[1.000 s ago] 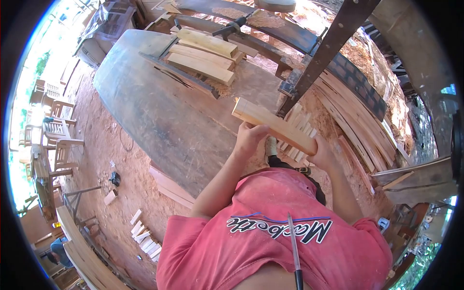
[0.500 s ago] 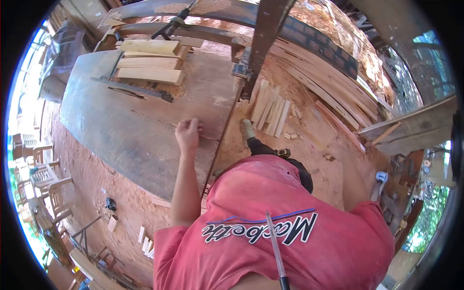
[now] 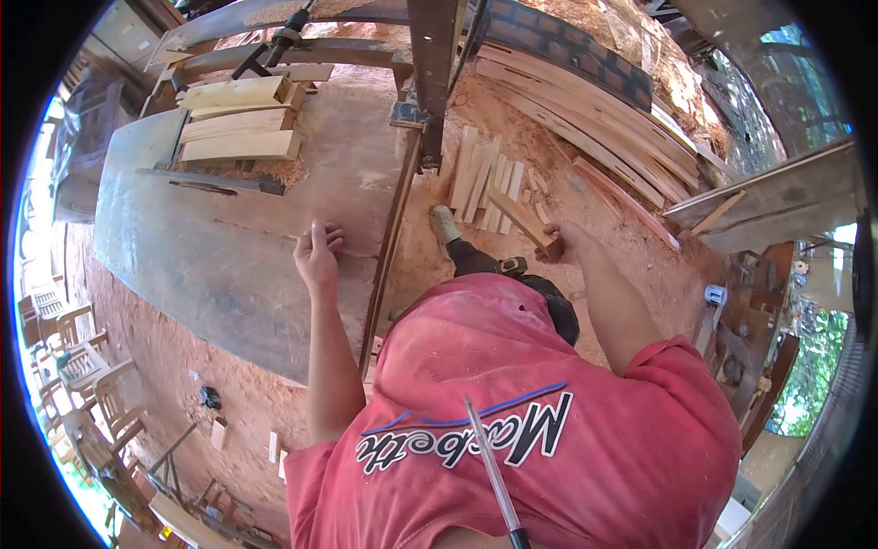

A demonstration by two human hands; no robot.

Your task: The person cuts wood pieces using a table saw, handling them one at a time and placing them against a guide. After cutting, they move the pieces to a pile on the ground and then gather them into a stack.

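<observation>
A short wooden block (image 3: 524, 222) is in my right hand (image 3: 565, 242), whose fingers wrap round its near end. That block slants up and to the left, above the floor near several loose pale wood strips (image 3: 487, 188). Over the broad dark tabletop (image 3: 229, 265), close to its right edge, is my left hand (image 3: 318, 253). Its fingers are loosely bent with the thumb apart, and nothing shows in them. Farther back on the same tabletop lies a stack of pale wood pieces (image 3: 240, 133), beside a dark flat bar (image 3: 212, 181).
A clamp (image 3: 273, 44) sits at the far end of the tabletop. An upright post (image 3: 428, 82) stands at its right corner. Long boards (image 3: 594, 128) lie at the back right. Wooden chairs (image 3: 87, 366) stand at left, and a pen-like object (image 3: 492, 471) crosses the near view.
My right hand, blurred low over the floor before, now shows clearly with a wooden block in it. My left hand stays over the tabletop, its thumb more raised. The view has shifted slightly.
</observation>
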